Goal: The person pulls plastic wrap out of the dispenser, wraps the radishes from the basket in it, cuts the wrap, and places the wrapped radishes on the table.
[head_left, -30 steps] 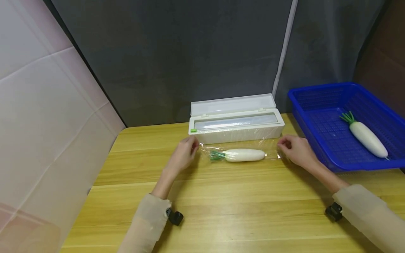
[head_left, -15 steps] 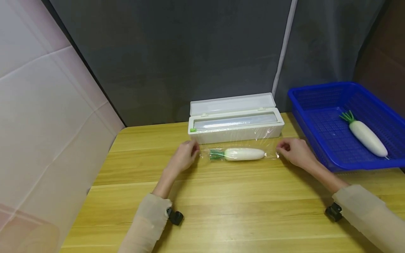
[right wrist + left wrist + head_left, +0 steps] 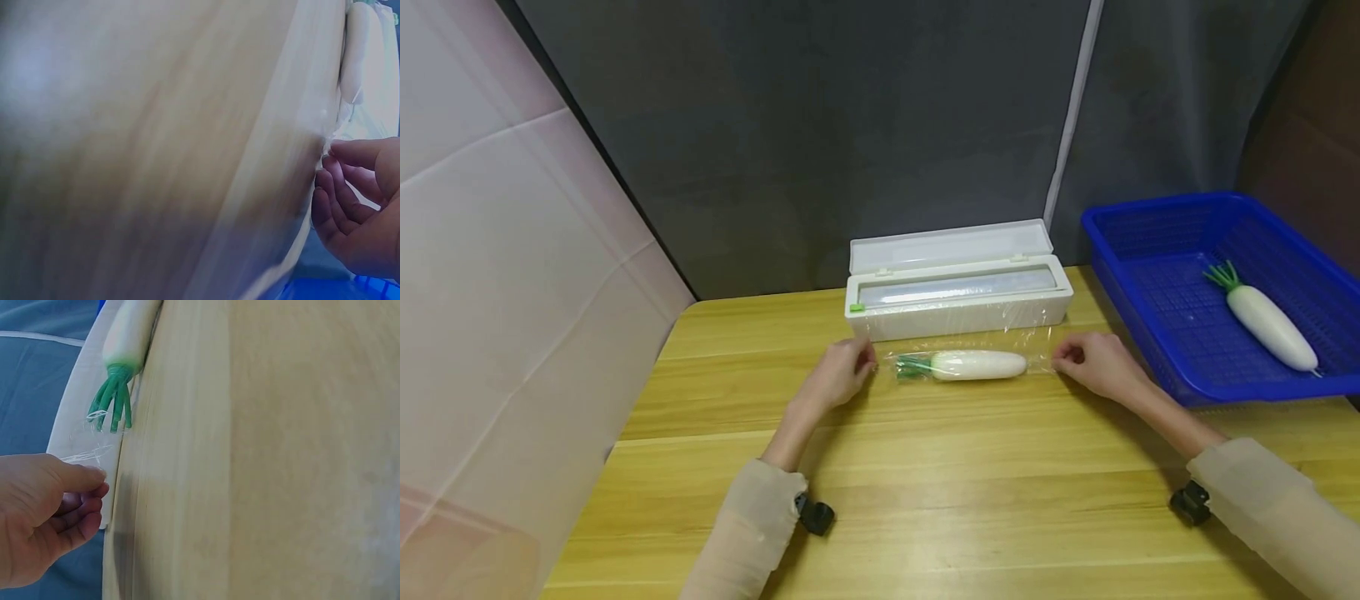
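A white radish (image 3: pixel 979 365) with green stalks (image 3: pixel 115 397) lies crosswise on the table, covered by clear plastic wrap (image 3: pixel 1039 354). The wrap runs up to the white dispenser box (image 3: pixel 958 321) just behind. At the stalk end, my left hand (image 3: pixel 838 371) pinches the left edge of the wrap between thumb and fingers. My right hand (image 3: pixel 1097 362) pinches the other edge beyond the root tip. In the left wrist view the film bunches into creases by the thumb. Both hands stay low over the wood, apart from the radish itself.
The dispenser's lid (image 3: pixel 951 244) stands raised, with a green slider (image 3: pixel 857 307) at the left of its front edge. To the right, a blue basket (image 3: pixel 1195 387) holds another radish (image 3: pixel 1272 327). A dark curtain (image 3: pixel 820 150) hangs behind the wooden table (image 3: pixel 970 500).
Both hands have drawn slightly toward the person and lower, still gripping the wrap. The film now lies flatter around the radish, which has barely moved.
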A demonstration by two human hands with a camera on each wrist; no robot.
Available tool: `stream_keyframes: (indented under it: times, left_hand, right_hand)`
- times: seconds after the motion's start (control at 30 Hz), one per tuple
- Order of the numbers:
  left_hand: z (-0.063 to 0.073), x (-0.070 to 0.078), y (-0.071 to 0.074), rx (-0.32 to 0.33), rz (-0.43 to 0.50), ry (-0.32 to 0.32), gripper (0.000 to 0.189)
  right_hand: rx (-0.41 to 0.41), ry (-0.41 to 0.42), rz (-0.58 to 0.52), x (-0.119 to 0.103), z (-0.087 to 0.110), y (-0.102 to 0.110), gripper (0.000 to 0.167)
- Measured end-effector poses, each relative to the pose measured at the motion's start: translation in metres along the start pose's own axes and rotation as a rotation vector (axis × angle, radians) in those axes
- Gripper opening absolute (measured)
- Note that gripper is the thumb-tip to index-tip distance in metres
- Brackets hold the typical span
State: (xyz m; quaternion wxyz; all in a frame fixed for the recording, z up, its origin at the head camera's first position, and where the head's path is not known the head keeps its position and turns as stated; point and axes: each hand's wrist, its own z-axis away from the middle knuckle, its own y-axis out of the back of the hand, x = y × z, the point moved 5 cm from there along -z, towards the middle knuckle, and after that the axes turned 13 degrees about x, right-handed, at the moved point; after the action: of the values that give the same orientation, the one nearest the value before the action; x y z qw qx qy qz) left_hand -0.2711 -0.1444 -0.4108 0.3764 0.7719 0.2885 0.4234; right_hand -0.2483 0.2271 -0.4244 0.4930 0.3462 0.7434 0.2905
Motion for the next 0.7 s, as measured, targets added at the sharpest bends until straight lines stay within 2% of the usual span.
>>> stream_keyframes:
  times: [0.17, 0.5, 0.7]
  left_hand:
    - [0.001, -0.002, 0.002, 0.014, 0.047, 0.010, 0.006]
    - [0.005, -0.012, 0.005, -0.006, 0.139, 0.092, 0.005]
    - [0.007, -0.014, 0.006, -0.014, 0.162, 0.124, 0.008]
  right_hand:
    - [-0.008, 0.002, -0.022, 0.001, 0.001, 0.002, 0.007]
    - [-0.007, -0.047, -0.024, 0.005, 0.002, 0.011, 0.011]
    - [0.057, -0.020, -0.050, -0.001, -0.003, 0.020, 0.013]
